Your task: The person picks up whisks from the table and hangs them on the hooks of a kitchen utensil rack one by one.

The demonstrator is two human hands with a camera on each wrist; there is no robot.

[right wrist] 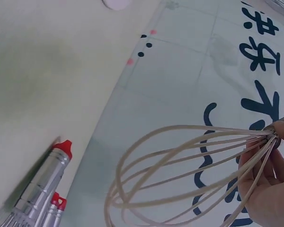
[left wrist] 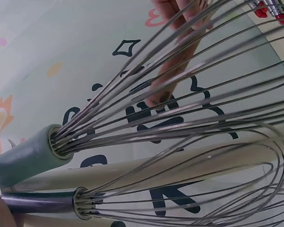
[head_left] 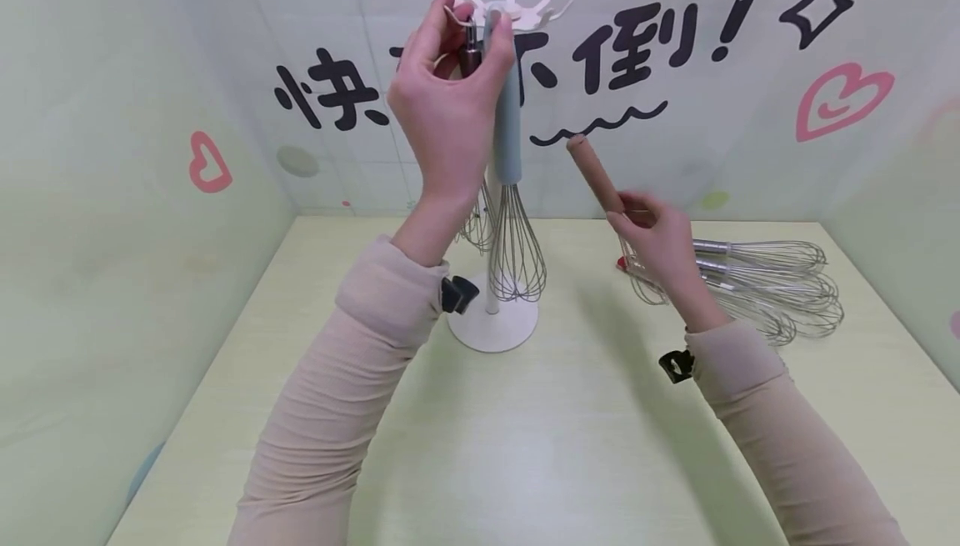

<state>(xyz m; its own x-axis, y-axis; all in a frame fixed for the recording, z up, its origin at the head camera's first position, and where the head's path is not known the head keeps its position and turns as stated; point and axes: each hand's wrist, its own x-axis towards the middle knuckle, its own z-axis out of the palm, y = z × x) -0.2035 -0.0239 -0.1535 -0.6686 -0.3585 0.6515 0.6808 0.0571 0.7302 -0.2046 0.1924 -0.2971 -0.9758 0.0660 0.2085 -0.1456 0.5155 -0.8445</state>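
My left hand (head_left: pixel 453 104) is raised to the top of a white hook stand (head_left: pixel 492 333), fingers and thumb curled about a whisk with a light blue handle (head_left: pixel 507 129). Between the same fingers shows the dark handle of another whisk (left wrist: pixel 42 202), which hangs alongside with its wires down. To the right, my right hand (head_left: pixel 660 237) grips a whisk with a brown wooden handle (head_left: pixel 595 172) near where handle and wires meet. Its handle points up and left; its pale wire loops (right wrist: pixel 180 175) spread downward in the right wrist view.
Several silver-handled whisks (head_left: pixel 795 288) lie in a pile at the table's right, some with red handle ends (right wrist: pixel 62 147). White hooks (head_left: pixel 540 11) fan out from the stand's top. A printed backdrop (head_left: pixel 630 154) rises behind the table (head_left: pixel 540 446).
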